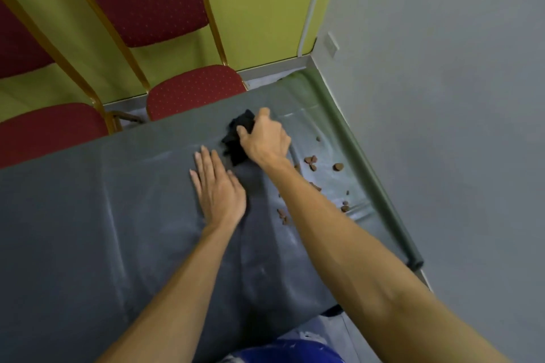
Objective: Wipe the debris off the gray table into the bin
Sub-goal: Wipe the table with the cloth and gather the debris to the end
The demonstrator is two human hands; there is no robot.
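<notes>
The gray table (103,215) fills the middle of the view under a wrinkled gray cover. My right hand (265,138) presses a crumpled black cloth (237,138) onto the table near its far edge. My left hand (218,188) lies flat on the cover, fingers spread, just left of my right forearm. Several small reddish-brown debris pieces (311,160) are scattered to the right of my right arm, near the table's right end. A blue bin (283,351) shows partly at the bottom edge, below the table's near side.
Two red padded chairs (194,88) with gold frames stand behind the table against a yellow-green wall. A gray wall (442,97) runs close along the table's right end. The cover's rolled edge (380,186) forms a ridge there.
</notes>
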